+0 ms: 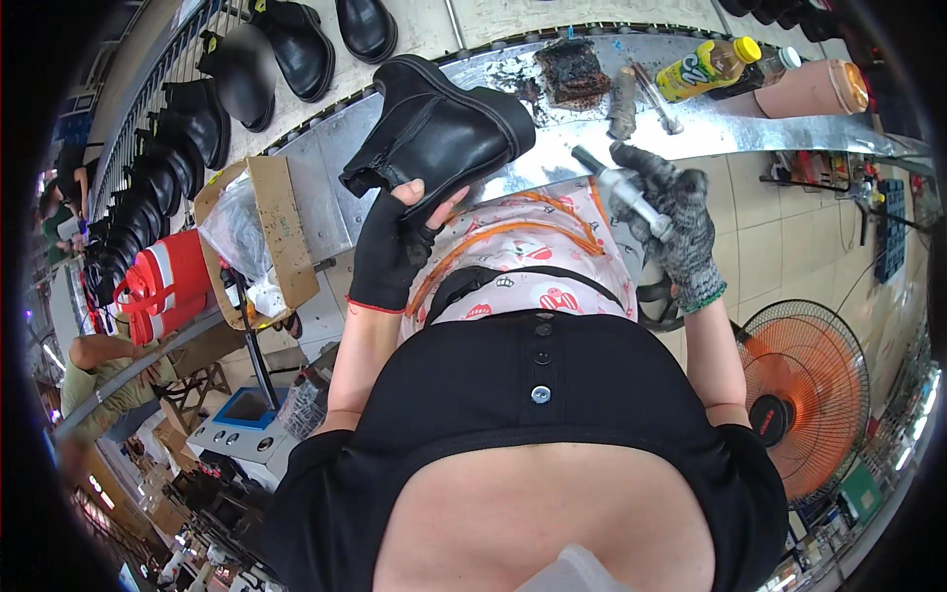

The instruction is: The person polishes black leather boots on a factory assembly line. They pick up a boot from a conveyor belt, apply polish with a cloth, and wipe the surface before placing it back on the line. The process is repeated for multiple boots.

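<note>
Black boot (444, 128) at 12 o'clock, tilted over the near edge of the metal bench (326, 212), sole edge toward 1. Left hand (393, 252), black fingerless glove, pinches its near side, thumb on the upper, fingertips lower right. Right hand (681, 222), grey knit glove, at 2 o'clock, fingers curled round a metal tool (623, 189), apart from the boot. Boot probably moderately heavy; thick sole looks stiff, smooth upper likely bendy, slippery, easily scuffed. Best hold: ankle or sole edge. Tool looks hard, rigid; hold by barrel. Bench shiny, sooty round a charred block (574, 74) at 1; bottle (702, 71) beyond. Room: boot row (163, 178) at 10, cardboard box (281, 232) at 9–10, orange fan (814, 395) at 4, tiled floor (769, 212) at 3.
</note>
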Motion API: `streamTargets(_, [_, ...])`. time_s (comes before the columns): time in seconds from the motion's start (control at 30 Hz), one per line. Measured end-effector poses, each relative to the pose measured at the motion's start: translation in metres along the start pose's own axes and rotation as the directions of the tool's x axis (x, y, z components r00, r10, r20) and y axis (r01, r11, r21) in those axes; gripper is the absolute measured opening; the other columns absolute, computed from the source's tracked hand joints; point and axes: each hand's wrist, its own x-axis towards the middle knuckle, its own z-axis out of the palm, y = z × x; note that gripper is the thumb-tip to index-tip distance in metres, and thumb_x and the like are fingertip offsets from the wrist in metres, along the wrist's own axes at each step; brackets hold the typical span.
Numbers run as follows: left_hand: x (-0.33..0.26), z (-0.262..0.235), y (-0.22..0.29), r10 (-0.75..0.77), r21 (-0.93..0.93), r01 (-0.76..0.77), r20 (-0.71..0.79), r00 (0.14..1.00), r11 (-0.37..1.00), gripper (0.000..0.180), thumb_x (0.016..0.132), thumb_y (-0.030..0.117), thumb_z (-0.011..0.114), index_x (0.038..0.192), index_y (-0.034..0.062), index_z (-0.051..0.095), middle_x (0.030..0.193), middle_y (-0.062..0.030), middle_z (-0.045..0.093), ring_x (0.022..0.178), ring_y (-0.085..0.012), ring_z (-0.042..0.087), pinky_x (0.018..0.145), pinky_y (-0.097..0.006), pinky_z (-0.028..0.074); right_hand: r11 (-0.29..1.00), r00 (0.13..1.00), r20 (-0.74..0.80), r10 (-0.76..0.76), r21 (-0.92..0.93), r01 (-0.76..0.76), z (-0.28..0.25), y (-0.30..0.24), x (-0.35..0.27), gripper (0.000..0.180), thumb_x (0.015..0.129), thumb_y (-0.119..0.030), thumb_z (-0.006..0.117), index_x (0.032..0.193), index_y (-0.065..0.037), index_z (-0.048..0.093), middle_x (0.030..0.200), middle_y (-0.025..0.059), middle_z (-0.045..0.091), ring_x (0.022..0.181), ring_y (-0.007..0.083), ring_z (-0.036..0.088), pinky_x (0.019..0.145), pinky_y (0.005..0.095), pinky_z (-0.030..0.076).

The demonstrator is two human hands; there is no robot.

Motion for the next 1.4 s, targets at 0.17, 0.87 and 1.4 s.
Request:
streamTargets(0.17, [0.019,-0.011,0.023,-0.011,0.021,0.009,0.063,0.998,1.000,0.048,0.083,0.005,0.053,0.126,-0.0100,0.038,0.117,-0.0248,0.053,0.099,-0.0382,0.060,0.067,-0.024,0.061,0.981,0.926,-0.330,-0.186,-0.115,0.156,-0.006,0.026,0.038,0.044,0.090,-0.006,0.046,0.133,-0.008,0.037,0.076,0.0028,0.054,0.052,0.0056,0.047,0.044,0.0217,0.040])
streamTargets(0.87, [0.252,0.065,0.126,-0.022,0.119,0.007,0.125,0.992,0.993,0.035,0.085,0.010,0.055,0.117,-0.0016,0.046,0.114,-0.0221,0.052,0.098,-0.0428,0.059,0.062,-0.026,0.060,0.664,0.879,-0.360,-0.312,-0.745,-0.069,-0.034,0.103,0.100,0.046,0.077,-0.029,0.062,0.117,-0.009,0.054,0.094,0.0195,0.063,0.087,0.0348,0.062,0.077,0.0418,0.049])
streamTargets(1.4, [0.302,0.088,0.129,0.431,0.948,-0.163,0.031,0.902,0.273,0.039,0.079,0.024,0.068,0.102,-0.0043,0.054,0.091,-0.0165,0.060,0.081,-0.0326,0.064,0.061,-0.028,0.052,0.608,0.869,-0.373,-0.325,-0.787,-0.110,-0.035,0.106,0.104,0.043,0.076,-0.029,0.063,0.113,-0.007,0.056,0.088,0.0171,0.063,0.082,0.0311,0.062,0.073,0.0410,0.049])
